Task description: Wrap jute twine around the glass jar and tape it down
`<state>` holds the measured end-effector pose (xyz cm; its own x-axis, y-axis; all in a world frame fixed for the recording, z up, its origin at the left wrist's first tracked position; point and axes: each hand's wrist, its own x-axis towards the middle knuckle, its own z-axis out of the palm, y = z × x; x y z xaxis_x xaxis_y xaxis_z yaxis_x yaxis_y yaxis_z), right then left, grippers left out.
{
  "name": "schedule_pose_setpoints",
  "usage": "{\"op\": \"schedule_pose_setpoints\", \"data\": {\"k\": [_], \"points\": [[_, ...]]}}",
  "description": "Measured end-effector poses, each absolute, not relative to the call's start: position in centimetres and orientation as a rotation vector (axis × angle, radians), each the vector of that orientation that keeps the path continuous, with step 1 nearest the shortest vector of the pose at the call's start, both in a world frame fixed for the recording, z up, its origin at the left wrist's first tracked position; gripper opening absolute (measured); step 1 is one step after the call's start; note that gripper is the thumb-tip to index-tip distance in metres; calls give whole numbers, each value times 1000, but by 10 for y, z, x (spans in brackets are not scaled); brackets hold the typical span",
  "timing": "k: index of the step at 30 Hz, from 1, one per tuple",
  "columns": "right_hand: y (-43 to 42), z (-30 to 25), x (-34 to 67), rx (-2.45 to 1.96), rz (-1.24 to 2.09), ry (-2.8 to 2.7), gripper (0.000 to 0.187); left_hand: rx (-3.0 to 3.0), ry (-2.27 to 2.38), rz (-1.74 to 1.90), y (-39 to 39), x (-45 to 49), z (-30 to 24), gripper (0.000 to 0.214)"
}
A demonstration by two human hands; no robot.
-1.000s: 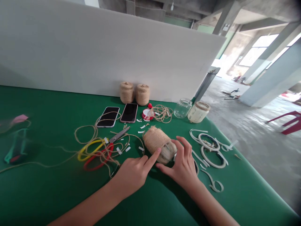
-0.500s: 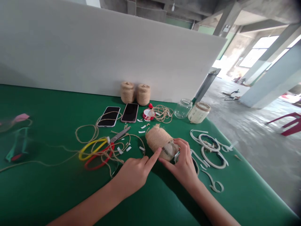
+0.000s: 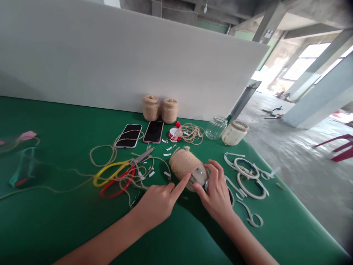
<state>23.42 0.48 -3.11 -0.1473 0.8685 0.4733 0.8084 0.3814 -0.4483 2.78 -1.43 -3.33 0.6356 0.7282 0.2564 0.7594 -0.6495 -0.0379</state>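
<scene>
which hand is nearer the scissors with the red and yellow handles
Left. The left hand is to the right of the scissors, closer to the camera. The right hand is farther right, at the unwrapped end of the twine-wrapped jar.

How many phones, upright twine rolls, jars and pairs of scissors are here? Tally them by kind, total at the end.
Phones: 2
Upright twine rolls: 2
Jars: 3, one of them twine-wrapped and touched by both hands
Scissors: 1 pair
Total: 8
</scene>
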Motion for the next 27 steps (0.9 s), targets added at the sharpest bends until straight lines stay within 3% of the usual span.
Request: {"op": "schedule_pose_setpoints", "data": {"k": [4,9,13,27], "points": [[0,-26,231,-1298,-44,-2009,66,-2730,-1251,-338,-15,28,-32,73],[0,-24,226,-1267,-134,-2161,53,-2746,-1269,-339,-16,29,-31,70],[2,-25,228,-1266,-110,-2142,53,-2766,-1269,-342,-17,30,-30,70],[7,-31,224,-1340,723,-1679,39,-2703,-1263,-382,-13,27,-28,72]]}}
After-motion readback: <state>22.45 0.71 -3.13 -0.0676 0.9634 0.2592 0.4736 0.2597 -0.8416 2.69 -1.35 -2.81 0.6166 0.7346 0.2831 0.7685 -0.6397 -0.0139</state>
